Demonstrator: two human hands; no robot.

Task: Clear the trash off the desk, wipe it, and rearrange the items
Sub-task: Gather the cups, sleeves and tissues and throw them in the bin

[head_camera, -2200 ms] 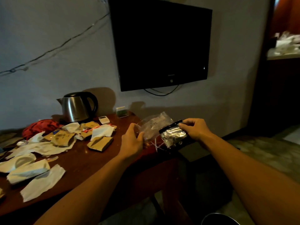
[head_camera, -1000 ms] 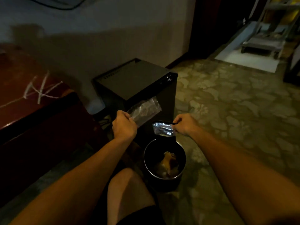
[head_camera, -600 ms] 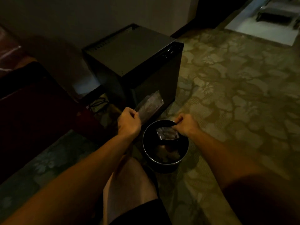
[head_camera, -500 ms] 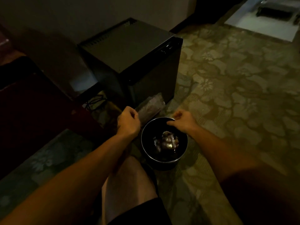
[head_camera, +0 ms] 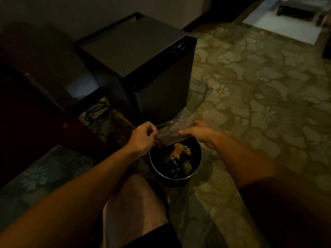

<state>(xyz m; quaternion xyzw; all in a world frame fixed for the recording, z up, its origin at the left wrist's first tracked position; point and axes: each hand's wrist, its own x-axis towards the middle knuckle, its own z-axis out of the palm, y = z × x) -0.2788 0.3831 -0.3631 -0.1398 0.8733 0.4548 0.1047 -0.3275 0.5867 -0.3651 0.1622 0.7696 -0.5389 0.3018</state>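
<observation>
The room is dim. At far left the dark reddish desk [head_camera: 26,97] shows only its edge and side, with a black cable [head_camera: 95,110] coiled on the floor beside it. Next to that, against the pale wall, stands a black box-shaped cabinet [head_camera: 141,56], and the rest of the floor is a green carpet [head_camera: 259,90] with a large flower pattern. In front of the cabinet a round dark trash bin [head_camera: 176,178] sits on the carpet, holding crumpled wrappers, one yellowish-brown piece [head_camera: 180,152] on top. Above its far rim the left hand [head_camera: 143,137] pinches one end of a clear plastic bag [head_camera: 169,134], and the right hand [head_camera: 200,131] grips the other end with curled fingers. A bare knee [head_camera: 132,203] shows just below the bin.
</observation>
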